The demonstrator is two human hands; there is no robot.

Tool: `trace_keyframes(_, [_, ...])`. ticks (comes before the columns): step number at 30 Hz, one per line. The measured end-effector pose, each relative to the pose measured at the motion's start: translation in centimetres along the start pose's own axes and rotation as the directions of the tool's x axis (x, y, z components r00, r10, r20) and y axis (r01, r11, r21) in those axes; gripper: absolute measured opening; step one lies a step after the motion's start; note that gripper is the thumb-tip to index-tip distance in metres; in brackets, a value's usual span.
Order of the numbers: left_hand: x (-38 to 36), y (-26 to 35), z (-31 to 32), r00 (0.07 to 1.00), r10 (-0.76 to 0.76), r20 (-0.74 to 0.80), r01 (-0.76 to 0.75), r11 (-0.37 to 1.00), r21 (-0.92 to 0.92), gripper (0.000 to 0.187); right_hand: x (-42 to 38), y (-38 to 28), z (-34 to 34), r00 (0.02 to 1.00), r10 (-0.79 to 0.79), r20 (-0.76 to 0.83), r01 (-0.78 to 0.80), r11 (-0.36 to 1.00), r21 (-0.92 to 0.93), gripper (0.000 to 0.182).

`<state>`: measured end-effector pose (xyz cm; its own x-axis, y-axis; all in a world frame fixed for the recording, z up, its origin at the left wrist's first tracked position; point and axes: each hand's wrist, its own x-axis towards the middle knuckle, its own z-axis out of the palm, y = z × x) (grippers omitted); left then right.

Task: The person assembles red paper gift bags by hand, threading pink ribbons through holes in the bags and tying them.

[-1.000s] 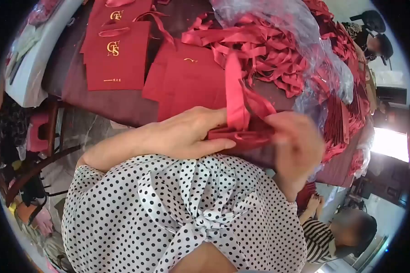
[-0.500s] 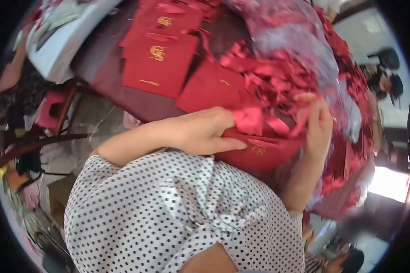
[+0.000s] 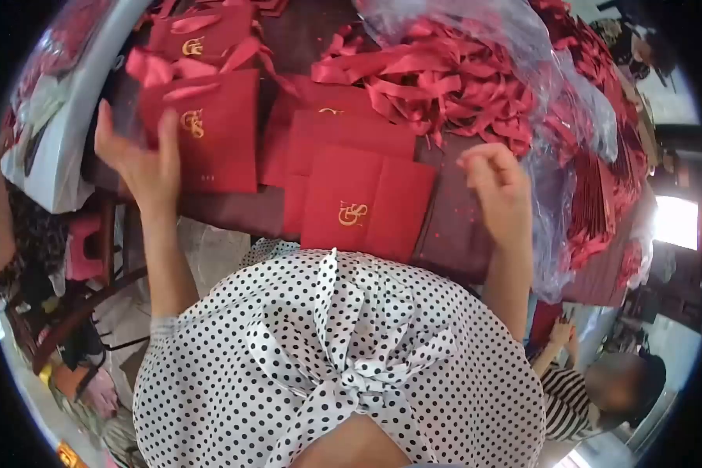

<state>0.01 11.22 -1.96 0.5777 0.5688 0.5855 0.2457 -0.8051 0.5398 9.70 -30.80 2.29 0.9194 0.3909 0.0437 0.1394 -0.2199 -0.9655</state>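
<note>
My left hand (image 3: 142,168) is open, with thumb and fingers spread, at the left edge of a red paper gift bag (image 3: 222,148) with gold lettering and a ribbon handle. That hand looks slightly blurred and grips nothing. On the right, my right hand (image 3: 501,191) hovers over the dark table with its fingers curled in and nothing visible in them. Between my hands, close to my body, a flat red bag (image 3: 370,207) with a gold logo lies on top of other red bags (image 3: 351,132). A heap of red ribbons (image 3: 444,86) lies just beyond my right hand.
Clear plastic wrapping (image 3: 581,117) lies along the right side, beside stacked red bags (image 3: 597,195). More finished-looking bags (image 3: 199,39) lie at the far left. A white box (image 3: 70,148) stands at the left edge. Another person in a striped top (image 3: 565,402) is at lower right.
My left hand has moved left from the near bag to the bag at left, where a ribbon handle now lies. My right hand has let go of the ribbon. A flat bag now lies before me.
</note>
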Motion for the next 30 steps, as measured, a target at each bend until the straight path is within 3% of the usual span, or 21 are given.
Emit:
trace_keyframes(1, [-1.6,0.3,0.5,0.988,0.059,-0.142,-0.066,0.997,-0.043,0.085,-0.3,0.4,0.5,0.999,0.028,-0.03,-0.029,0.999,-0.03,0.01])
trace_keyframes(3, [-4.5,1.8,-0.7,0.955,0.294,-0.03,-0.292,0.955,0.055,0.093,-1.4,0.8,1.9,0.994,0.094,-0.055,-0.098,0.992,-0.082,0.01])
trace_keyframes(4, [-6.2,2.9,-1.1,0.964,0.236,0.122,-0.229,0.971,-0.074,0.101,-1.8,1.1,1.8,0.996,0.092,0.0,-0.086,0.938,-0.336,0.029])
trace_keyframes(5, [-7.6,3.6,-1.3,0.939,0.267,0.216,-0.287,0.956,0.067,0.107,-2.0,0.8,2.2,0.998,-0.001,0.057,0.022,0.924,-0.382,0.039])
trace_keyframes(7, [-7.9,4.1,-1.6,0.927,0.28,0.251,-0.291,0.957,0.009,0.111,-2.2,1.5,2.7,0.979,-0.117,0.166,0.177,0.893,-0.414,0.062])
trace_keyframes(8, [-7.3,3.8,-1.5,0.9,0.276,0.338,-0.298,0.954,0.016,0.106,-2.2,1.5,3.0,0.969,-0.158,0.19,0.229,0.861,-0.455,0.064])
trace_keyframes(10, [-5.8,3.5,0.0,0.898,0.293,0.329,-0.329,0.943,0.058,0.101,-1.8,2.0,3.8,0.937,-0.233,0.261,0.334,0.817,-0.47,0.066])
trace_keyframes(13, [-1.8,1.7,3.3,0.873,0.401,0.277,-0.434,0.898,0.068,0.095,-1.7,1.5,5.1,0.955,-0.108,0.276,0.24,0.828,-0.507,0.068])
trace_keyframes(15, [-0.2,0.9,5.2,0.873,0.41,0.266,-0.445,0.891,0.088,0.091,-1.7,1.7,4.9,0.947,-0.188,0.261,0.302,0.796,-0.524,0.063])
trace_keyframes(18, [-0.1,0.6,5.3,0.873,0.394,0.287,-0.427,0.902,0.061,0.081,-1.8,1.8,4.4,0.967,-0.117,0.225,0.202,0.893,-0.403,0.057])
trace_keyframes(20, [-0.9,1.2,3.9,0.878,0.405,0.254,-0.463,0.854,0.238,0.075,-2.0,1.5,3.6,0.984,-0.068,0.163,0.126,0.919,-0.374,0.044])
trace_keyframes(21, [-1.2,1.6,3.5,0.889,0.414,0.196,-0.454,0.854,0.254,0.064,-2.1,1.9,3.3,0.987,-0.092,0.135,0.136,0.922,-0.363,0.039])
trace_keyframes(22, [-1.3,1.5,3.1,0.891,0.406,0.205,-0.449,0.853,0.265,0.064,-2.2,2.4,3.1,0.988,-0.112,0.107,0.143,0.924,-0.356,0.035])
trace_keyframes(24, [-1.4,1.3,2.7,0.887,0.459,0.055,-0.462,0.878,0.122,0.053,-2.3,1.8,2.9,0.994,-0.047,0.098,0.079,0.932,-0.354,0.031])
trace_keyframes(25, [-1.6,1.7,2.5,0.884,0.468,0.004,-0.466,0.878,0.106,0.041,-2.3,1.7,2.9,0.992,-0.086,0.092,0.112,0.937,-0.331,0.031])
trace_keyframes(27, [-2.0,2.5,1.6,0.876,0.483,-0.004,-0.479,0.87,0.114,0.037,-2.2,1.5,3.1,0.988,-0.126,0.088,0.147,0.94,-0.308,0.032])
trace_keyframes(28, [-2.2,3.2,1.1,0.865,0.502,-0.014,-0.497,0.86,0.117,0.033,-2.3,1.3,3.3,0.97,-0.223,0.101,0.244,0.919,-0.309,0.032])
trace_keyframes(29, [-2.6,4.2,0.7,0.856,0.517,-0.004,-0.517,0.856,-0.009,0.03,-2.4,1.1,3.4,0.942,-0.317,0.114,0.337,0.89,-0.308,0.033])
trace_keyframes(30, [-3.2,5.7,0.2,0.847,0.531,0.004,-0.526,0.84,-0.135,0.026,-2.5,0.9,3.6,0.942,-0.315,0.117,0.336,0.89,-0.308,0.033])
